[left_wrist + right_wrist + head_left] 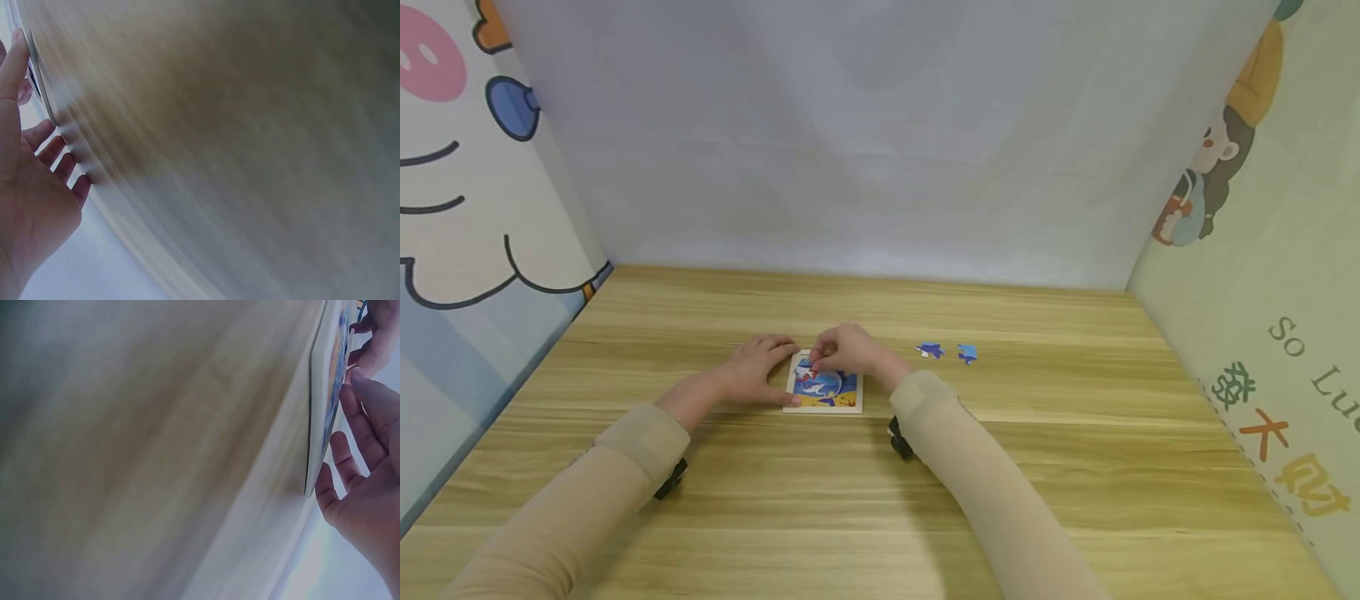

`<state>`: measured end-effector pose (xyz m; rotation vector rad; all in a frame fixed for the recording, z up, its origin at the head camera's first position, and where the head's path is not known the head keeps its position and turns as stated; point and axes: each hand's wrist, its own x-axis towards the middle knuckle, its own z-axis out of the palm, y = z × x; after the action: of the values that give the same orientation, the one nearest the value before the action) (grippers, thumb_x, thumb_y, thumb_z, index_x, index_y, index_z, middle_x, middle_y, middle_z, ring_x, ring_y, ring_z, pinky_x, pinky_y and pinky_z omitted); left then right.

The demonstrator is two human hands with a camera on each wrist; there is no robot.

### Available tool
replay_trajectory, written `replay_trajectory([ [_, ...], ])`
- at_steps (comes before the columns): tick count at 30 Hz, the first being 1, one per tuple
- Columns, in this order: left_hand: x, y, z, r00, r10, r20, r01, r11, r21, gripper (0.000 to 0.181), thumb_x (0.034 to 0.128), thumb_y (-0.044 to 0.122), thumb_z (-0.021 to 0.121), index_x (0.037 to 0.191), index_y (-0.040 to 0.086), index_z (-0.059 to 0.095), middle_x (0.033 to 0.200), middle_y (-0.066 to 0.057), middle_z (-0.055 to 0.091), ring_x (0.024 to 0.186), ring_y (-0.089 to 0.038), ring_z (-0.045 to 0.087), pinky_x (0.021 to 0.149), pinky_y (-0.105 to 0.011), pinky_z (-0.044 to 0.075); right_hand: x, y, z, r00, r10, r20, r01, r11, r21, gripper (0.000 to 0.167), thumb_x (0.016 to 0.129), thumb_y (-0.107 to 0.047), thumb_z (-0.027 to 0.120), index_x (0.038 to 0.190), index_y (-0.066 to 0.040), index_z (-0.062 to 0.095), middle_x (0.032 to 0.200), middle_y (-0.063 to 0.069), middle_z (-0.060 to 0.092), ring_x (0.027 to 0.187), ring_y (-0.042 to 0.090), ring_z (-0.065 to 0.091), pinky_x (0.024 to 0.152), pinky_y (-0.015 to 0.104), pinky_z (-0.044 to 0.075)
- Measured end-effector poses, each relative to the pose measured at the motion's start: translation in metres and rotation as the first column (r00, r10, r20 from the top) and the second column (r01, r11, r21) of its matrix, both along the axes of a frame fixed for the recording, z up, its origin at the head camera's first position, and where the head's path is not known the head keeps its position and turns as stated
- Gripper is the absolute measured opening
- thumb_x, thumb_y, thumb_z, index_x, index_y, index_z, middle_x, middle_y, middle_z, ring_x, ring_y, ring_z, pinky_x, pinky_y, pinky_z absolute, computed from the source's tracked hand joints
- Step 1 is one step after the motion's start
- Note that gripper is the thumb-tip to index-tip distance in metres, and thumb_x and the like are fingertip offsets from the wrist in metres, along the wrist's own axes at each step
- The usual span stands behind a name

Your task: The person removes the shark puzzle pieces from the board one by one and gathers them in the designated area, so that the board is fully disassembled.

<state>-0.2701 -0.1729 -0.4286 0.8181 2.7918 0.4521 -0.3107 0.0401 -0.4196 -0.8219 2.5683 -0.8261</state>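
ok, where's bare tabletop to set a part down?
Free: right of the two loose pieces, out to the right wall; near side of the puzzle board, between the sleeves; beyond the left hand and right hand, back to the rear curtain. Crowded: the puzzle board itself, left hand at its left side, right hand over it.

The right-hand wall (pixel 1240 283) reads "So Lu" (pixel 1287 336), cut off there, with "發大财" (pixel 1265 432) below.
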Motion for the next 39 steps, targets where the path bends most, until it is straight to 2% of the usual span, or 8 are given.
replay_trajectory([
  [5,0.0001,-0.0003,0.0003,1.0,0.004,0.006,-0.004,1.0,0.002,0.093,0.0773,0.06,0.067,0.146,0.007,0.033,0.151,-0.017,0.027,0.138,-0.041,0.019,0.107,-0.065,0.018,-0.0006,-0.0017,0.0002,1.0,-0.002,0.031,0.003,1.0,-0.01,0.018,0.087,-0.021,0.07,0.103,-0.013,0.069,0.099,-0.001,0.068,0.083,0.008,0.06,0.073,0.019,0.049],
  [8,0.0003,-0.0002,0.001,1.0,0.004,0.012,-0.004,1.0,-0.001,0.093,0.0776,0.06,0.067,0.146,0.007,0.033,0.151,-0.017,0.026,0.139,-0.041,0.019,0.107,-0.065,0.018,-0.002,-0.0025,-0.0008,1.0,0.015,0.015,-0.016,1.0,0.021,0.028,0.084,-0.026,0.072,0.108,-0.013,0.068,0.103,-0.001,0.068,0.091,0.007,0.061,0.081,0.019,0.049],
  [11,0.0003,0.0,0.0014,1.0,0.004,0.015,-0.004,1.0,0.001,0.093,0.0777,0.06,0.067,0.146,0.007,0.032,0.151,-0.017,0.026,0.139,-0.042,0.019,0.107,-0.066,0.017,-0.0031,-0.0034,-0.0009,0.999,0.036,-0.011,-0.035,0.998,0.058,0.031,0.083,-0.03,0.073,0.109,-0.014,0.068,0.104,-0.002,0.068,0.093,0.008,0.061,0.083,0.021,0.049],
  [16,-0.0005,0.0002,0.0007,1.0,0.001,0.015,-0.001,1.0,0.001,0.095,0.0772,0.062,0.066,0.147,0.007,0.032,0.152,-0.017,0.026,0.139,-0.041,0.018,0.106,-0.066,0.018,-0.0035,-0.0036,-0.0009,0.999,0.032,-0.023,-0.03,0.996,0.082,0.029,0.082,-0.031,0.074,0.107,-0.016,0.069,0.103,-0.003,0.066,0.093,0.008,0.059,0.085,0.023,0.048],
  [24,-0.0014,-0.0002,-0.0014,1.0,0.008,0.011,-0.008,1.0,0.002,0.095,0.0765,0.062,0.066,0.146,0.007,0.032,0.152,-0.017,0.026,0.139,-0.041,0.019,0.107,-0.065,0.018,-0.0027,-0.0026,-0.0015,1.0,0.016,-0.019,-0.015,0.998,0.069,0.011,0.083,-0.027,0.073,0.087,-0.016,0.071,0.095,-0.004,0.063,0.087,0.009,0.055,0.083,0.024,0.045],
  [32,-0.0005,-0.001,-0.0016,1.0,0.004,0.011,-0.004,1.0,0.007,0.094,0.0769,0.061,0.067,0.147,0.008,0.032,0.151,-0.016,0.027,0.139,-0.04,0.019,0.107,-0.065,0.018,-0.0034,-0.0018,-0.0008,0.999,0.04,0.003,-0.04,0.998,0.05,0.025,0.084,-0.023,0.073,0.107,-0.013,0.069,0.104,0.0,0.063,0.096,0.011,0.056,0.088,0.026,0.045],
  [36,-0.0003,-0.0011,-0.0016,1.0,0.005,0.009,-0.005,1.0,0.011,0.095,0.0766,0.061,0.067,0.146,0.007,0.033,0.151,-0.016,0.027,0.139,-0.04,0.019,0.107,-0.065,0.018,-0.0045,0.0006,-0.0008,0.999,0.047,0.015,-0.047,0.997,0.057,0.024,0.084,-0.023,0.072,0.107,-0.014,0.069,0.109,0.0,0.062,0.101,0.012,0.055,0.093,0.028,0.045],
  [39,-0.0009,-0.002,-0.0026,1.0,0.005,0.005,-0.005,1.0,0.01,0.095,0.0764,0.062,0.067,0.146,0.007,0.033,0.151,-0.016,0.027,0.139,-0.04,0.02,0.107,-0.065,0.018,-0.0056,0.0032,-0.0015,0.997,0.047,0.056,-0.048,0.999,0.022,0.022,0.084,-0.021,0.073,0.104,-0.015,0.067,0.107,-0.002,0.063,0.1,0.011,0.057,0.091,0.026,0.046],
])
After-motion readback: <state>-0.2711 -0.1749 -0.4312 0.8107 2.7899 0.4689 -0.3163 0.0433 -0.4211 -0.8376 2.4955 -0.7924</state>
